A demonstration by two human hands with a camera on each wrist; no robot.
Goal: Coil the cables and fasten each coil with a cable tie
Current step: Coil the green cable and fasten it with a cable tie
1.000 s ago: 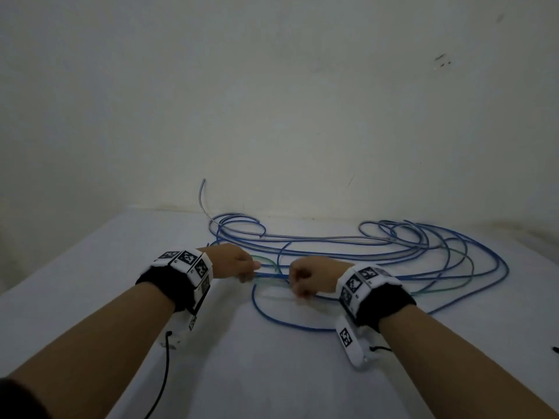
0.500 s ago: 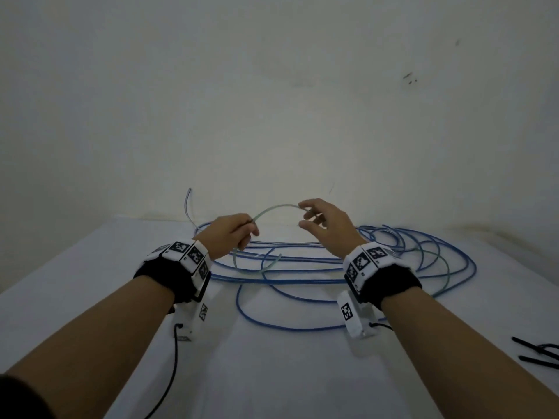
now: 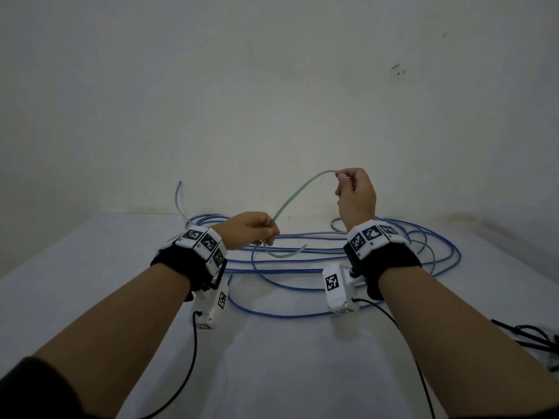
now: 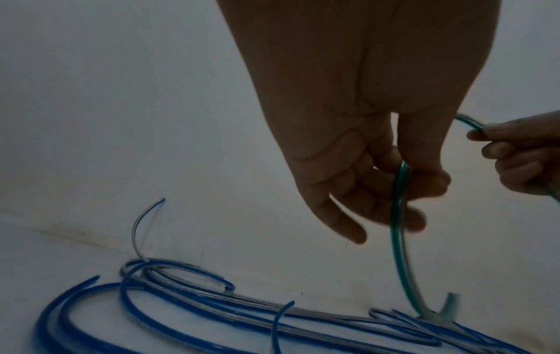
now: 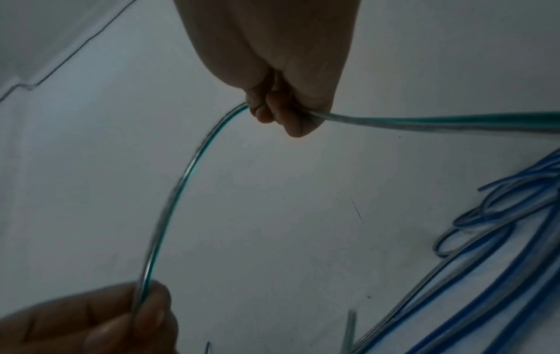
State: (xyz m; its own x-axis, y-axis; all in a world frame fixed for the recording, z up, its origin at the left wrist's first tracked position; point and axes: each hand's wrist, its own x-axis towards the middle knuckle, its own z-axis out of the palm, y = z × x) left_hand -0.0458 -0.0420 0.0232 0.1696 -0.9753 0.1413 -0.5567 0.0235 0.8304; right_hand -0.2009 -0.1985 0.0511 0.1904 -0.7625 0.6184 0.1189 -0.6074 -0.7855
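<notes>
The left hand (image 3: 248,229) is pinching the green-striped clear cable (image 3: 290,198) near its free end, thumb against curled fingers, low over the desk (image 3: 75,276) at about 9 o'clock from the middle of the tangle. The right hand (image 3: 355,193) is holding the same cable higher up, toward 1 o'clock — its grip is closed round the cable, which is passing through the fist and trailing away on the far side, as the right wrist view shows. Between the two hands the cable is arching in a smooth curve; below the left hand its short tail is hooking down onto the blue cables (image 3: 302,313), which are lying in loose overlapping loops across the desk from 10 o'clock round to 3 o'clock. A clear end (image 3: 178,198) is sticking up against the wall at 11 o'clock. Dark cable ties (image 3: 526,337), as far as can be told, are lying at the desk's edge at 4 o'clock.

This looks like the very start of the first loop. To coil it well, the left hand should be keeping the end fixed while the right is sliding along the cable and bringing each equal turn back into the left grip — following the cable's natural curl, not fighting it. The green cable is threading among the blue loops, so drawing it out slowly should keep it from dragging them into a knot.
</notes>
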